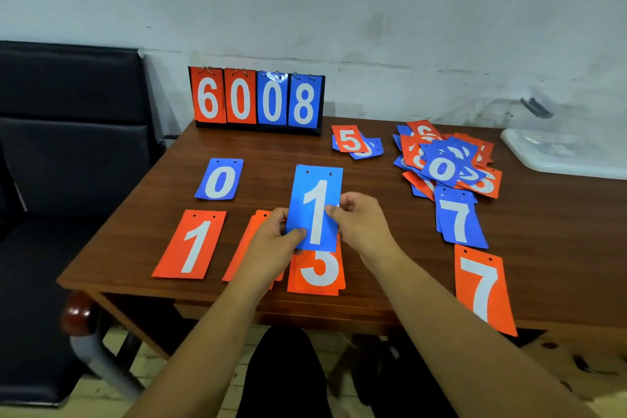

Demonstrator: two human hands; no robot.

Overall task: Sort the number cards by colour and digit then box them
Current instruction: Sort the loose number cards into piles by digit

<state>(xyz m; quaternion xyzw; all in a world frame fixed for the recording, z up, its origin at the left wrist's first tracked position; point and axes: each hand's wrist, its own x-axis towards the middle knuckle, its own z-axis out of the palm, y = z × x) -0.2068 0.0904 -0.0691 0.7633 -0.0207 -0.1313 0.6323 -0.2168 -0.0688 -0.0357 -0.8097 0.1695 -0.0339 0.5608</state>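
My left hand [271,241] and my right hand [359,224] both pinch a blue 1 card [315,193], held upright above the table centre. Under it lies a red 5 card [317,273], and a red card [251,241] is mostly hidden behind my left hand. Laid out flat are a red 1 card [190,244], a blue 0 card [220,179], a blue 7 stack [458,219] and a red 7 card [483,288] overhanging the front edge. A mixed heap of red and blue cards [444,159] sits at the back right.
A flip scoreboard [256,98] reading 6008 stands at the back of the wooden table [163,180]. A red 5 on blue cards [351,141] lies beside it. A clear plastic box [559,153] is at the far right, a black chair [68,146] to the left.
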